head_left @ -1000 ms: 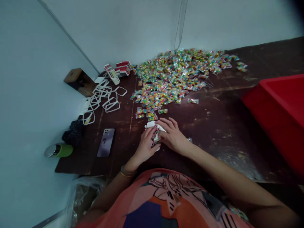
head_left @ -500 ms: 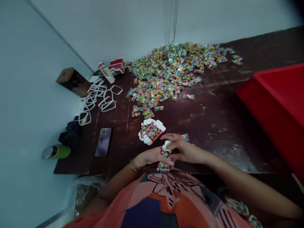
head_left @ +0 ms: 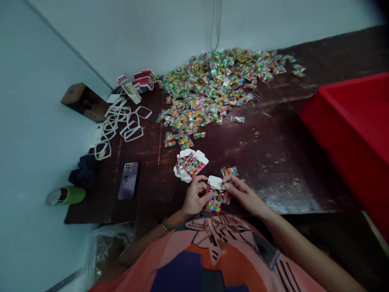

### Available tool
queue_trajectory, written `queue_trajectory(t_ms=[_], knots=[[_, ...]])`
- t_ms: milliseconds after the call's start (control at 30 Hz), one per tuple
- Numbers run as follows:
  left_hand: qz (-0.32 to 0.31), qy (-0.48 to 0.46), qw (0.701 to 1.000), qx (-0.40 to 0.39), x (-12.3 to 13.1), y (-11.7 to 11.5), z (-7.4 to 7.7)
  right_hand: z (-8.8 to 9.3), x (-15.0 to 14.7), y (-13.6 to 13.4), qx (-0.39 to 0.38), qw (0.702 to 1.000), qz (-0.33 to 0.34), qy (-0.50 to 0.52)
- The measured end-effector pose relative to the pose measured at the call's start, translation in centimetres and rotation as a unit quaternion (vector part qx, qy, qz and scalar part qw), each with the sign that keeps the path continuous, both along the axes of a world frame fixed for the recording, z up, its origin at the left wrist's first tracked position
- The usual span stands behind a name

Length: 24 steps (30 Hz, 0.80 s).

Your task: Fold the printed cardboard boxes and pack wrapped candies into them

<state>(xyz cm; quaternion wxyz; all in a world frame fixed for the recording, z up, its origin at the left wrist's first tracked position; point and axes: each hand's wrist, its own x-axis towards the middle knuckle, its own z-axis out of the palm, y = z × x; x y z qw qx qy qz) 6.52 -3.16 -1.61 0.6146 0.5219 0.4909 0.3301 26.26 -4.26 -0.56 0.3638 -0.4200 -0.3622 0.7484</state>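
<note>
Both hands hold one small printed carton [head_left: 214, 198], red with coloured pictures and a white flap on top, near the front edge of the dark wooden table [head_left: 273, 154]. My left hand [head_left: 196, 196] grips its left side, fingers curled. My right hand [head_left: 240, 192] pinches its right side. Just beyond lies a small stack of flat cartons [head_left: 190, 164] of the same print. One clear sachet of coloured sweets [head_left: 229, 171] lies right above my right hand. A big heap of such sachets [head_left: 212, 89] covers the back of the table.
A red plastic bin [head_left: 352, 134] stands at the right. White plastic rings [head_left: 121, 121] and stacked red cartons [head_left: 142, 81] lie at the back left. A phone [head_left: 128, 180], a dark cloth [head_left: 83, 172] and a green flask [head_left: 65, 195] sit at the left edge.
My hands left the stack of flat cartons with one carton, drew it toward my body, and now hold it upright between them. The view has tilted down a little.
</note>
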Motion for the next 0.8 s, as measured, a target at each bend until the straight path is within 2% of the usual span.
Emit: queue_trajectory(t_ms=[133, 200, 267, 333, 400, 467, 500, 667, 733, 800], knots=[[-0.083, 0.053, 0.995, 0.035, -1.1, -0.5, 0.7, -1.5, -0.6, -0.5, -0.178, 0.978, -0.008, 0.107], [-0.097, 0.066, 0.993, 0.03, -1.3, -0.8, 1.2, -1.8, -0.9, -0.4, -0.224, 0.966, 0.012, 0.128], [-0.072, 0.053, 0.996, -0.006, -1.1, -0.9, 1.6, -1.7, -1.1, -0.1, -0.226, 0.966, 0.038, 0.116], [-0.041, -0.003, 0.995, -0.087, -0.7, -0.9, 1.7, -1.1, -1.2, 0.2, -0.156, 0.984, 0.062, 0.058], [-0.028, -0.081, 0.979, -0.185, -0.3, -0.8, 1.3, -0.2, -1.2, 0.6, -0.012, 0.996, 0.079, -0.039], [-0.026, -0.144, 0.954, -0.26, 0.0, -0.6, 0.8, 0.5, -1.3, 0.8, 0.135, 0.978, 0.091, -0.131], [-0.022, -0.167, 0.945, -0.281, 0.1, -0.6, 0.6, 0.8, -1.3, 1.0, 0.181, 0.965, 0.099, -0.162], [-0.031, -0.256, 0.906, -0.335, -0.6, -0.8, 0.3, 0.8, -1.5, 1.5, 0.232, 0.938, 0.121, -0.225], [-0.046, -0.247, 0.913, -0.322, -1.0, -1.0, 0.1, 0.8, -1.3, 1.3, 0.295, 0.91, 0.148, -0.251], [-0.057, -0.211, 0.929, -0.3, -1.2, -1.1, -0.3, 0.9, -1.1, 0.8, 0.37, 0.868, 0.19, -0.272]])
